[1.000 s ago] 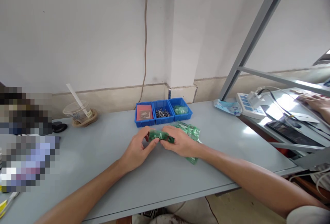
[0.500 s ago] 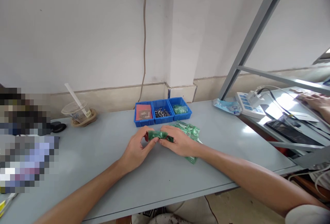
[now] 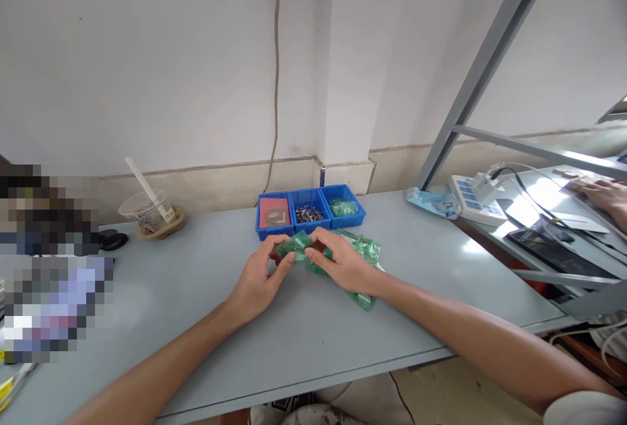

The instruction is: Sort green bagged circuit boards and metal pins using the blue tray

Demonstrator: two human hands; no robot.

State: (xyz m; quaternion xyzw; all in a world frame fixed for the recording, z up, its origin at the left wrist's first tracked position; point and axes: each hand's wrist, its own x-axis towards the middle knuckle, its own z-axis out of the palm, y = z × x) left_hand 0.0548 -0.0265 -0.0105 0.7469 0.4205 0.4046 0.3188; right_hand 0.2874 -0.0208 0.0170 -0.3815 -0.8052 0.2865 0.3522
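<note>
Green plastic packet — crumpled, one corner pointing upward — sits between the two hands in the head view, just in front of the blue trays. The left hand pinches its left end between thumb and fingers; the right hand pinches its right edge, so the fingers cover both ends.

More green packets lie in a loose pile on the table, partly hidden by the right hand. Behind stand three trays in a row: the left tray holds a red card, the middle tray thin metal pieces, the right tray more green film. Far left is a plastic cup with a white straw. To the right are a light-blue wrapper, a power strip and a slanting metal frame, with another person's hand beyond it.

Half a second ago the packet was a narrow, level strip; now it shows a broader face. The thumbs are farther apart, while the trays and pile keep their places.
</note>
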